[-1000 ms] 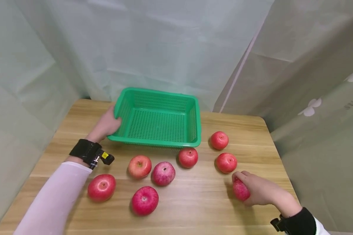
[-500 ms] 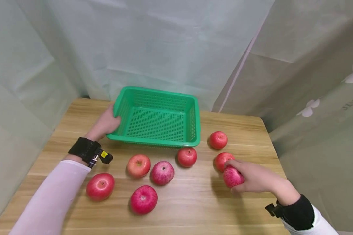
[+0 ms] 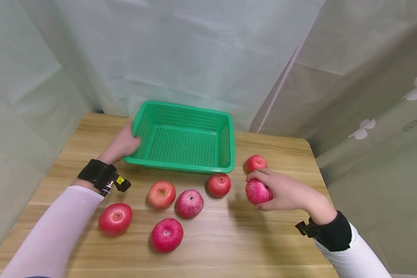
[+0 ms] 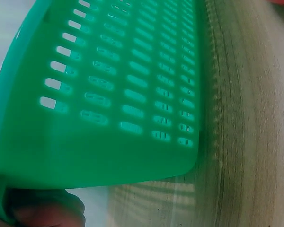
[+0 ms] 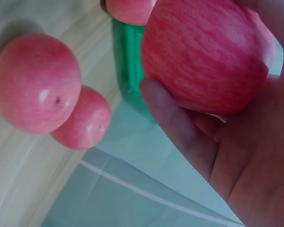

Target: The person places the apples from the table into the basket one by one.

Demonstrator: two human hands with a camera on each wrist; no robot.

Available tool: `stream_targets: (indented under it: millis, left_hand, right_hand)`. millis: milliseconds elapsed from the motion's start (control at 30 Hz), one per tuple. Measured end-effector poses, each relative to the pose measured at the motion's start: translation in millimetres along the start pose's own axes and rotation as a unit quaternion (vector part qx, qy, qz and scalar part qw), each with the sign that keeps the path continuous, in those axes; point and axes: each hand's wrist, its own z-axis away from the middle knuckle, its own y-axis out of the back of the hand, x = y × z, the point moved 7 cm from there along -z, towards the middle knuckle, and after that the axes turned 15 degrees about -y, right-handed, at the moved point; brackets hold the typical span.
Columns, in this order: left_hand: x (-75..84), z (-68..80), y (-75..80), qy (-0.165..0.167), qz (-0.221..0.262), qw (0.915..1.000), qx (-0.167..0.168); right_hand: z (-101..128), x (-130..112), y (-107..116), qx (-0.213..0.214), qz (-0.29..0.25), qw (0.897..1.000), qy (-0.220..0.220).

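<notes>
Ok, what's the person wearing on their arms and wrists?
Both arms are in long pale sleeves. The left hand has a black wrist strap carrying a small black device with a yellow mark. The right hand has a wide black cuff with a black clip.

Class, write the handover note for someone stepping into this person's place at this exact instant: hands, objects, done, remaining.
Left hand grips the near left corner of the green slotted plastic basket, tilting it off the wooden table.
Right hand holds one red striped apple above the table, right of the basket.
Done: nothing in the basket.
Left: the held apple, plus six visible loose red apples on the table.
</notes>
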Motion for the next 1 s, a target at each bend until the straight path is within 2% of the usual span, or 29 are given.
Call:
stream_targets:
  millis: [267, 567, 833, 1000]
  left_hand:
    - [0.6, 1.6, -5.0, 0.001, 0.003, 1.0, -0.005]
    - [3.9, 5.8, -7.2, -0.004, 0.018, 0.9998, -0.005]
    - [4.3, 6.1, -8.2, -0.013, 0.011, 0.9999, 0.0]
    - [5.1, 6.5, -6.7, -0.014, 0.001, 0.9999, 0.002]
  right_hand:
    - [-16, -10, 14, 0.018, 0.004, 1.0, 0.015]
    - [-47, -29, 39, 0.035, 0.021, 0.999, 0.029]
    - [-64, -36, 38, 0.043, 0.036, 0.998, 0.042]
    - [-75, -35, 36, 0.029, 0.01, 0.999, 0.029]
